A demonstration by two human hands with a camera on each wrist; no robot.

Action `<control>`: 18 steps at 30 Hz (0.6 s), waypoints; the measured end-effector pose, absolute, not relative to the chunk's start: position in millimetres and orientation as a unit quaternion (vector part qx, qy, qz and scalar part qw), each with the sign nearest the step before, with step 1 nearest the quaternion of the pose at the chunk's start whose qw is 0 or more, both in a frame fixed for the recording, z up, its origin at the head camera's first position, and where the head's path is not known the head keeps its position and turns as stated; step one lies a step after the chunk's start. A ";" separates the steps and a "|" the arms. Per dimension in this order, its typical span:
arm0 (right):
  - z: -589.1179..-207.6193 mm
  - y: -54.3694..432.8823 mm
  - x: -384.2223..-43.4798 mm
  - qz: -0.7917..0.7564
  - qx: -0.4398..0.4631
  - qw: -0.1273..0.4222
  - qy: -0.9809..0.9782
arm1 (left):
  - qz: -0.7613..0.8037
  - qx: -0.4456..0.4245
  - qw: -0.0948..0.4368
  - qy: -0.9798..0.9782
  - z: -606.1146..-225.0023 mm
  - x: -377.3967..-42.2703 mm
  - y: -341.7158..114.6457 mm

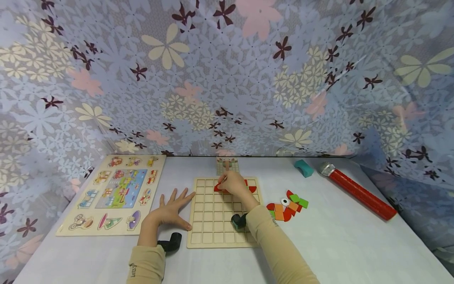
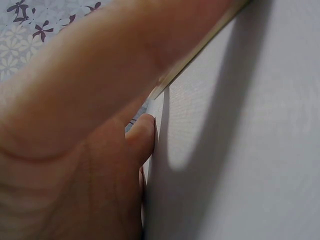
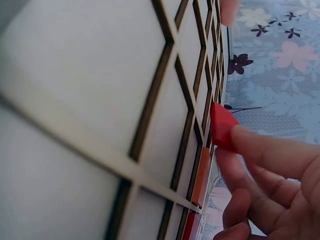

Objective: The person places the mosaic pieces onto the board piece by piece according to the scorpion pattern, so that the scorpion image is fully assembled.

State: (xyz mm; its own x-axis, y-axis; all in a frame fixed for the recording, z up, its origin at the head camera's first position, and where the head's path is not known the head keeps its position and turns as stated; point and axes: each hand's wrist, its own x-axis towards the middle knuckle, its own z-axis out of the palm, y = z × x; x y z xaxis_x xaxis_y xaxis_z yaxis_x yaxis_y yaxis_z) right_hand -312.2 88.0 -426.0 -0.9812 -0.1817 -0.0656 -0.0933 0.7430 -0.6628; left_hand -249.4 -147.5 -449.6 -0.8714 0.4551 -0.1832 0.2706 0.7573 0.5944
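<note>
A wooden grid board [image 1: 209, 217] lies in the middle of the table. My right hand [image 1: 234, 184] is over its far rows, pinching a red quarter-round tile [image 3: 223, 127] between thumb and fingertips. In the right wrist view the tile's edge meets the grid. Beside it an orange tile [image 3: 201, 177] and another red tile [image 3: 190, 226] sit in cells. My left hand [image 1: 170, 211] lies with fingers spread, fingertips at the board's left edge. Just behind the board is a small picture card [image 1: 221, 167], partly covered by a right finger.
Right of the board lie several loose red, green and orange tiles [image 1: 279, 213] and a white round tile [image 1: 285, 202]. Farther right are a teal block [image 1: 304, 168] and a red microphone [image 1: 361, 193]. A picture puzzle board [image 1: 122, 189] lies at left. A flowered cloth [image 1: 227, 79] hangs behind.
</note>
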 end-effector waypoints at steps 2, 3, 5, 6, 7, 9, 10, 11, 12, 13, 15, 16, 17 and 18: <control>-425.6 88.1 -312.2 -0.336 -0.074 0.061 0.937 | 0.287 0.197 0.162 0.923 -449.8 -249.4 -147.9; -425.2 88.0 -312.2 -0.325 -0.077 0.061 0.941 | 0.287 0.197 0.162 0.923 -449.7 -249.4 -148.0; -424.5 87.8 -312.4 -0.297 -0.087 0.060 0.949 | 0.286 0.198 0.164 0.923 -449.2 -249.3 -148.3; -424.2 87.5 -312.5 -0.283 -0.093 0.060 0.953 | 0.288 0.198 0.164 0.922 -448.6 -249.1 -148.2; -423.9 87.1 -312.8 -0.269 -0.097 0.061 0.956 | 0.288 0.198 0.165 0.922 -448.1 -249.0 -148.1; -423.5 86.1 -313.3 -0.248 -0.103 0.068 0.961 | 0.289 0.200 0.167 0.921 -447.1 -248.6 -147.8; -423.3 85.6 -313.4 -0.241 -0.105 0.072 0.962 | 0.289 0.201 0.167 0.921 -446.6 -248.1 -147.5; -423.1 85.1 -313.4 -0.239 -0.105 0.077 0.962 | 0.289 0.201 0.167 0.921 -446.4 -248.0 -147.2; -423.0 84.7 -313.3 -0.237 -0.104 0.081 0.962 | 0.289 0.201 0.167 0.921 -446.3 -247.8 -147.0; -422.8 84.3 -313.1 -0.237 -0.104 0.085 0.962 | 0.287 0.201 0.167 0.922 -446.5 -247.8 -146.9; -422.1 83.6 -312.4 -0.236 -0.106 0.090 0.962 | 0.287 0.201 0.167 0.922 -446.4 -247.7 -146.9; -422.0 83.6 -312.1 -0.236 -0.107 0.091 0.962 | 0.287 0.200 0.167 0.922 -446.6 -247.7 -147.1; -421.8 83.7 -311.3 -0.237 -0.109 0.091 0.961 | 0.287 0.199 0.167 0.922 -447.0 -248.0 -147.3; -421.4 84.0 -310.5 -0.239 -0.111 0.091 0.960 | 0.286 0.199 0.166 0.923 -447.3 -248.1 -147.4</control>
